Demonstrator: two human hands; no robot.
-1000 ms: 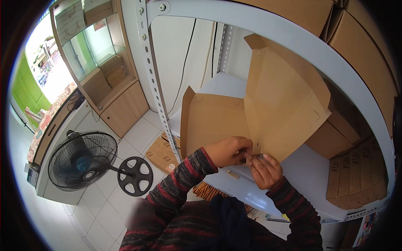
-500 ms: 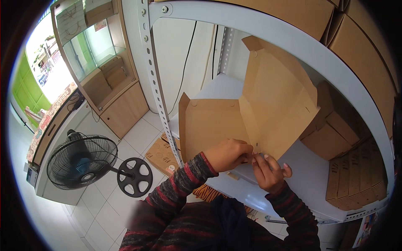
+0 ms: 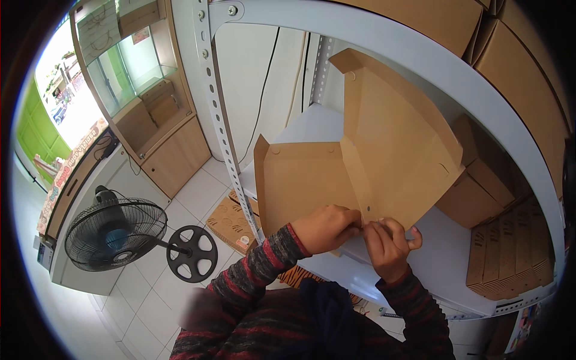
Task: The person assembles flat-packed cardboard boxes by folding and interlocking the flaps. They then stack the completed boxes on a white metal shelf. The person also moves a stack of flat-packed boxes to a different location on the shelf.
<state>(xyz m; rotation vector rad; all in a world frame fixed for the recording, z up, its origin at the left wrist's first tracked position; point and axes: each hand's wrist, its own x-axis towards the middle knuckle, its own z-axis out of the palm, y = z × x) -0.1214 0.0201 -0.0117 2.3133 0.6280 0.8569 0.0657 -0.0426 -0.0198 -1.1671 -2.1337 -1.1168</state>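
Where its two halves meet at the near edge, the open box [image 3: 396, 132] is pinched by both hands. Left hand [image 3: 327, 230]: grip closed on the card, fingertips partly hidden. Right hand [image 3: 389, 246]: grip likewise drawn together on it, just beside the left, one finger sticking out. Box sits spread on the pale shelf [image 3: 438, 252], one half lying left, the other tilted up at right. Rack beam [image 3: 384, 30] arches across the top; perforated post [image 3: 225, 126] stands just left, cartons [image 3: 414, 18] overhead. Raised half partly hides brown boxes [image 3: 483, 186] behind; nearer, a tight stack [image 3: 510, 252] crowds the right end. Left of the post: printed carton [image 3: 231, 222] on the tiled floor [image 3: 138, 300], black fan [image 3: 117, 234], cabinet [image 3: 177, 156]. Dark cable [image 3: 264, 90] hangs down the wall [image 3: 246, 72]. Striped cloth [image 3: 297, 276] shows below the shelf edge.
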